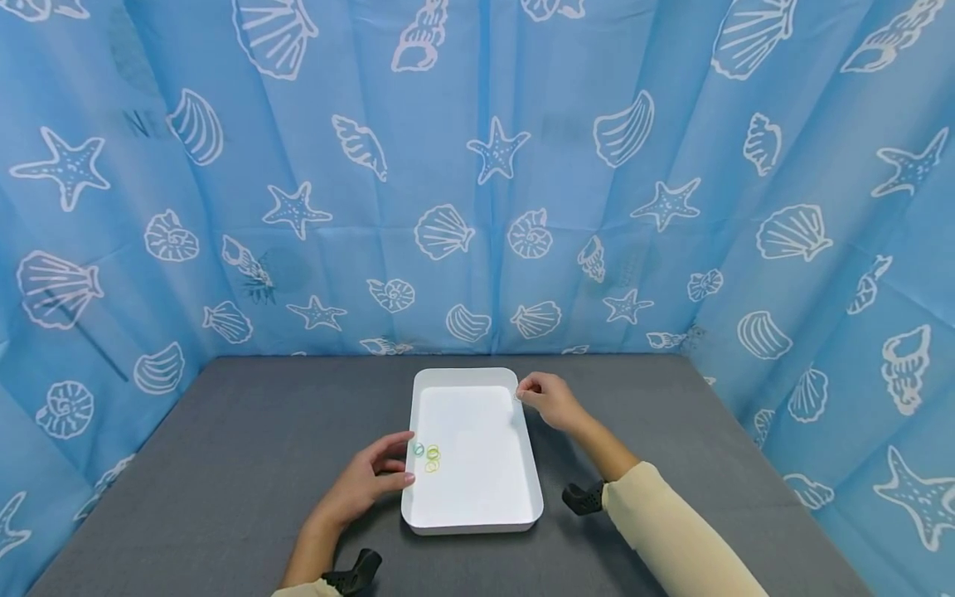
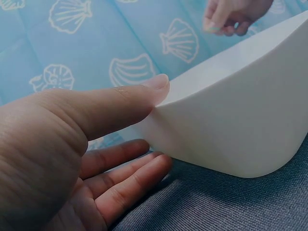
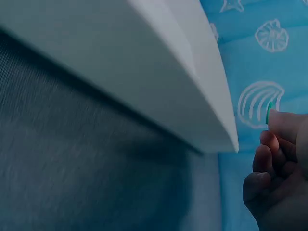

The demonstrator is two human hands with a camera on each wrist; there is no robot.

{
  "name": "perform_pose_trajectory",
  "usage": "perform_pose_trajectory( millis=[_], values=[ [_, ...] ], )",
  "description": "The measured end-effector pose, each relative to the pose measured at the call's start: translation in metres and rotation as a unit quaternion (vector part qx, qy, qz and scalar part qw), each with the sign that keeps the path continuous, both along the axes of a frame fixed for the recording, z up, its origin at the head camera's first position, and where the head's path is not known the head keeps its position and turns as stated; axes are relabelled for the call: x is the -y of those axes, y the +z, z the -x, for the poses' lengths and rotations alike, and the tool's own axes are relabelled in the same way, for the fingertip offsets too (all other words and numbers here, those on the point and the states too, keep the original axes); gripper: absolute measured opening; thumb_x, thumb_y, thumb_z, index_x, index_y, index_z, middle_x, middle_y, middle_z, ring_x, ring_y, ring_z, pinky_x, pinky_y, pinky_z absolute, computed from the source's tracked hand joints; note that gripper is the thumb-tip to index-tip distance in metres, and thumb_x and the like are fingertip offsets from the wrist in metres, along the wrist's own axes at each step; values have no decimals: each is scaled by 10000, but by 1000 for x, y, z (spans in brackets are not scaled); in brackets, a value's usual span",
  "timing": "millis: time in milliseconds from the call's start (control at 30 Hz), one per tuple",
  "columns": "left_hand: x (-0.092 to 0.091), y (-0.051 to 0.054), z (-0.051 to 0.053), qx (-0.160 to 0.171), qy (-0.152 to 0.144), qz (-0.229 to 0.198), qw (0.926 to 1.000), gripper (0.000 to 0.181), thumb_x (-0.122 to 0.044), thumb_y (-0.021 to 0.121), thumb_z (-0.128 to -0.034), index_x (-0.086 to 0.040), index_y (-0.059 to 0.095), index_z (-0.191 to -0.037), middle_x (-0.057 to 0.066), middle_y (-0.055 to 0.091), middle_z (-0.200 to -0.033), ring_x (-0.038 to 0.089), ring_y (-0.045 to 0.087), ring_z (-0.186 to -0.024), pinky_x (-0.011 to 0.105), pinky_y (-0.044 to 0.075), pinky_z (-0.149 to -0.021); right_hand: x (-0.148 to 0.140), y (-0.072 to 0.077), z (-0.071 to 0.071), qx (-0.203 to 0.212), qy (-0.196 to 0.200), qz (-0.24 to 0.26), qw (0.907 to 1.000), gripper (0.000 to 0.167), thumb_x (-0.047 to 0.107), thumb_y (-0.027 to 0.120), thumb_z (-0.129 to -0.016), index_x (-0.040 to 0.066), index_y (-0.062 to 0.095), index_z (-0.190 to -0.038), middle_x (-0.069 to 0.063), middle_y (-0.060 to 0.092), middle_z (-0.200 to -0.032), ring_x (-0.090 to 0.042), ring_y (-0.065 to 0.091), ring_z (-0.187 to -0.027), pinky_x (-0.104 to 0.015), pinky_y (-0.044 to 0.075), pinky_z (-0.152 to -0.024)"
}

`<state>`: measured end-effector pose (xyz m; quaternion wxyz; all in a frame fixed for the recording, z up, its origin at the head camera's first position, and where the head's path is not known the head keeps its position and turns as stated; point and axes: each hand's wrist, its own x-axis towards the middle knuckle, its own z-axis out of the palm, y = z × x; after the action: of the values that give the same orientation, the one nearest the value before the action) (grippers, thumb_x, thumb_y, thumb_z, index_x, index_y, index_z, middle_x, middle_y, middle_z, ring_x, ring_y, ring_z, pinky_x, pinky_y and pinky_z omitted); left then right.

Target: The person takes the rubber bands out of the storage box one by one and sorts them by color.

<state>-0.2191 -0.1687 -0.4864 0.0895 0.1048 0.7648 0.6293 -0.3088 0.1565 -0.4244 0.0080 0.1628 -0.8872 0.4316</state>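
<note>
While our right hand (image 1: 552, 400) pinches the green band (image 3: 268, 113) near the far right corner of the white tray (image 1: 477, 485), we'd steady its left edge with our loosely spread left hand (image 1: 360, 482), no squeezing.

A blue curtain (image 1: 477, 178) is hanging in soft vertical folds behind a grey tabletop (image 1: 283, 423) and is extending along both its sides. White outlined prints are covering the fabric: a starfish (image 1: 498, 151) is sitting near the middle, a fan shell (image 1: 443, 232) is spreading below it to the left, and a spiral shell (image 1: 530, 234) is curling below it to the right. Dark lettering (image 1: 140, 124) is showing faintly at the upper left, and a dark slanting streak (image 1: 88, 336) is running lower down. A dim patch (image 1: 279, 269) is perhaps forming a pineapple shape. Up close, the tabletop is showing a woven texture.
</note>
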Motion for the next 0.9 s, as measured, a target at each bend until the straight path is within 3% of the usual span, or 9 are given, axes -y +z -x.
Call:
perform_pose_trajectory(
  millis=[467,900],
  values=[
    [-1,2,-1,33,59,36,10000,631,-129,751,-859,-86,477,-1426,185,513,-1333,258,574,-998,363,485,-805,-32,-30,9,-256,-373,-150,9989,62,19,633,-919,-25,647,-878,-53,573,-747,-158,471,-645,-331,410,-622],
    [-1,3,-1,30,51,73,10000,629,-131,745,-865,-84,472,-1430,193,508,-1344,256,571,-1001,356,483,-805,-41,-43,17,-281,-820,-430,9953,74,20,662,-892,-17,648,-829,-47,598,-745,-161,475,-656,-340,406,-643]
  ],
)
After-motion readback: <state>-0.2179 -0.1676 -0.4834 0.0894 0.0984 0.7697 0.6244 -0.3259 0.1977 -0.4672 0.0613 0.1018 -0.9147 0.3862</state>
